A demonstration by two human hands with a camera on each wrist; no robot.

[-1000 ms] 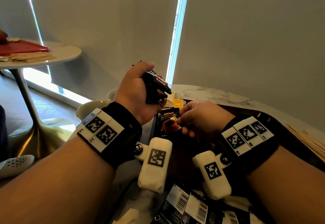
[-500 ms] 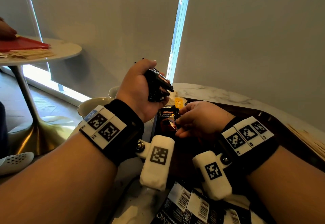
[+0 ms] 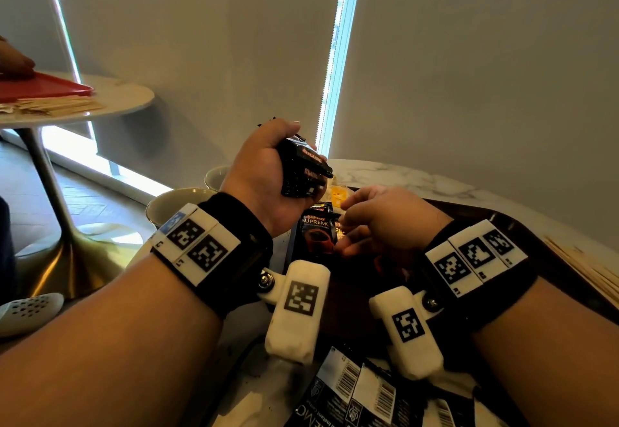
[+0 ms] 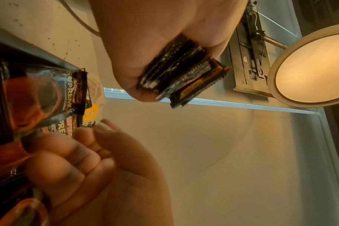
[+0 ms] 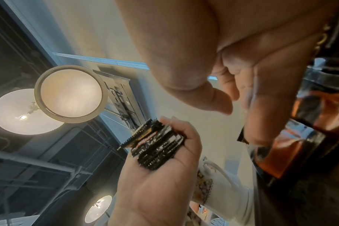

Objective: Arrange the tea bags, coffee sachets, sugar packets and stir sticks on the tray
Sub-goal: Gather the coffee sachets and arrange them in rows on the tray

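The left hand (image 3: 264, 172) is raised, fingers and thumb curled tight round a stack of black coffee sachets (image 3: 303, 172) — their serrated ends show in the left wrist view (image 4: 181, 75). Just below and to its right, the right hand (image 3: 385, 219) hovers low over the dark tray (image 3: 522, 225), fingers loosely bent and holding nothing, the fingertips (image 4: 106, 128) near sachets (image 3: 316, 232) lying face up on the tray. More sachets (image 3: 355, 393) lie barcode side up on the counter (image 3: 402, 175), nearer than both wrists. Stir sticks (image 3: 589, 269) lie right of the right hand — off the tray.
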